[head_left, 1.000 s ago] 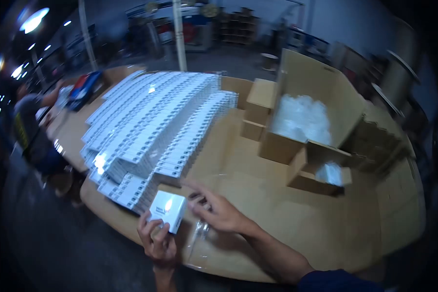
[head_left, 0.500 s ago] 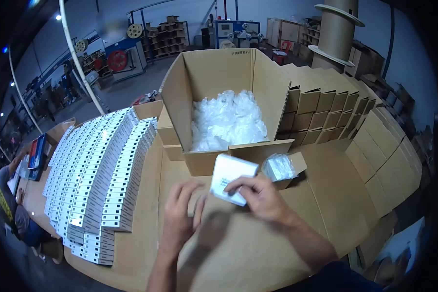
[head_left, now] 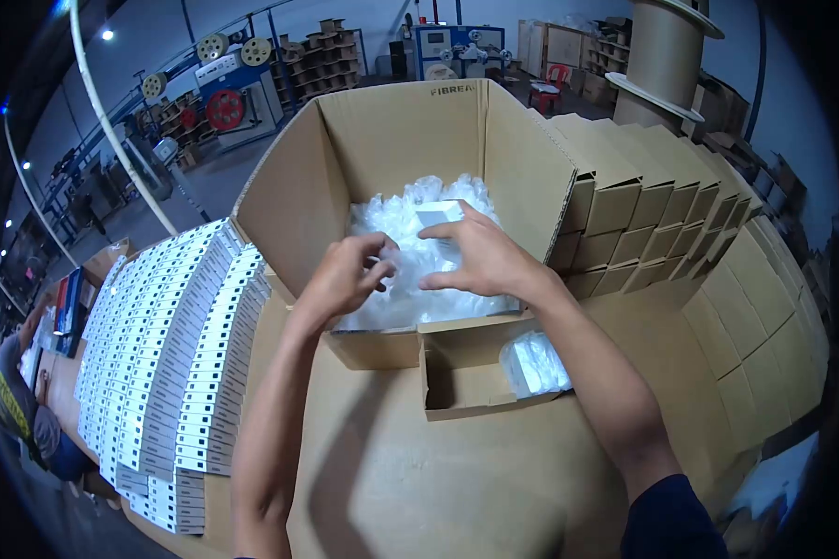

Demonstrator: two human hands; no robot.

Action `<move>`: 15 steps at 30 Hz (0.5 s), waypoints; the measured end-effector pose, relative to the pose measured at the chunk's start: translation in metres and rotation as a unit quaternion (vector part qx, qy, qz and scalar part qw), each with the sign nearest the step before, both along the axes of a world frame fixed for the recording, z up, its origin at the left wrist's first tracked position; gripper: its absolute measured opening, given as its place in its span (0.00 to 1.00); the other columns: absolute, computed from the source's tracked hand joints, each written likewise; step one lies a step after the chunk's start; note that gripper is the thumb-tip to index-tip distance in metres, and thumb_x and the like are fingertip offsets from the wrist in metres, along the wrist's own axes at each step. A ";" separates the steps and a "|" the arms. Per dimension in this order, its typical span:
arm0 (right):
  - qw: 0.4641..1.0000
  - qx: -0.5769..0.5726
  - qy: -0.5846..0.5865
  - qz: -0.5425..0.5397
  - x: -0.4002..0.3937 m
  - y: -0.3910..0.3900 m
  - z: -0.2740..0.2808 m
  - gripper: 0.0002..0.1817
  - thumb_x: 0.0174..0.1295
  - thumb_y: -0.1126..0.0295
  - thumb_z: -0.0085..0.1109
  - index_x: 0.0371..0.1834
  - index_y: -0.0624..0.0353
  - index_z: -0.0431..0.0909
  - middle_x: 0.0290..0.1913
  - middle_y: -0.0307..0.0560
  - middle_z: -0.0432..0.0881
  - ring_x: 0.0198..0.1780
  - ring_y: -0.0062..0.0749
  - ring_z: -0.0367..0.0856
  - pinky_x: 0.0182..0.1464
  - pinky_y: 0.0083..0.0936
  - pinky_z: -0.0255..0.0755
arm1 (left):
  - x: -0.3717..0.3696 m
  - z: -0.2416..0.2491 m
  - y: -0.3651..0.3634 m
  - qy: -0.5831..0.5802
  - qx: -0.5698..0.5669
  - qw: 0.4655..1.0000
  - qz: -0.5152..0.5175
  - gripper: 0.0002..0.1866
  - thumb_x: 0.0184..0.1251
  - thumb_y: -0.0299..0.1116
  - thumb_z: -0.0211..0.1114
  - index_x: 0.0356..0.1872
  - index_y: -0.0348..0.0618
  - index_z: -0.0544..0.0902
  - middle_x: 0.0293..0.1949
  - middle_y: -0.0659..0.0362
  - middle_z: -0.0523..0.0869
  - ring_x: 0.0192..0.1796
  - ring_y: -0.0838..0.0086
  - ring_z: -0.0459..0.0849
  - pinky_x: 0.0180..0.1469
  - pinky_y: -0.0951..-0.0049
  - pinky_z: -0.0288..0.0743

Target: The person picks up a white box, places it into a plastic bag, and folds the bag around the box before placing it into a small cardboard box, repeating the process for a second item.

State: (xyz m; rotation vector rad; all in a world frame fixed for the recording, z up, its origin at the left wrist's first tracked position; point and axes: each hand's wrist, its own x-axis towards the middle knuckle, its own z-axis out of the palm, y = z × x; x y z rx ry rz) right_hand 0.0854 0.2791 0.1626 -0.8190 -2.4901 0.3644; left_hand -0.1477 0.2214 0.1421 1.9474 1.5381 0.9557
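Observation:
Over the large open carton (head_left: 405, 126), my left hand (head_left: 340, 275) is curled, with clear film between thumb and fingertips. It is at the near left of a heap of clear plastic bags (head_left: 410, 289). Opposite it, my right hand (head_left: 489, 252) has thumb and index finger spread, while a small white box (head_left: 438, 214) rests against its far fingers, partly hidden by them. Below the carton's front wall stands a small open cardboard box (head_left: 471, 403). White boxes wrapped in clear plastic (head_left: 534, 365) fill its right end, partly behind my right forearm.
Long rows of white boxes (head_left: 154, 345) are stacked at left. Folded brown cartons (head_left: 625, 205) stand in tiers at right. A cardboard-covered table (head_left: 419, 475) lies under my arms. Another person (head_left: 28, 391) sits at the far left; machines (head_left: 238, 93) stand behind.
Both hands have moved forward from above the table to over the large carton, the white box going with my right hand. The small cardboard box's open left end now shows.

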 end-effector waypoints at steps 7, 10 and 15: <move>0.987 0.049 0.152 0.015 -0.029 0.028 -0.024 0.13 0.60 0.63 0.73 0.36 0.64 0.88 0.38 0.65 0.85 0.50 0.58 0.83 0.70 0.43 0.68 | 0.005 -0.021 0.015 -0.106 0.109 0.988 0.029 0.21 0.74 0.30 0.69 0.63 0.36 0.74 0.52 0.56 0.83 0.52 0.77 0.82 0.53 0.71 0.79; 0.994 0.008 0.108 0.001 -0.028 0.031 -0.013 0.13 0.62 0.63 0.72 0.33 0.64 0.87 0.33 0.62 0.85 0.44 0.55 0.83 0.59 0.44 0.73 | -0.003 -0.037 0.022 -0.098 0.119 0.985 0.081 0.24 0.68 0.32 0.73 0.61 0.32 0.77 0.49 0.51 0.87 0.51 0.70 0.85 0.54 0.68 0.79; 0.989 0.002 0.134 -0.064 -0.019 0.024 -0.014 0.11 0.63 0.63 0.70 0.38 0.61 0.90 0.35 0.58 0.88 0.44 0.53 0.85 0.56 0.41 0.75 | 0.001 -0.025 0.023 -0.094 0.110 0.971 0.193 0.19 0.65 0.32 0.70 0.53 0.32 0.82 0.42 0.42 0.90 0.47 0.57 0.90 0.53 0.60 0.81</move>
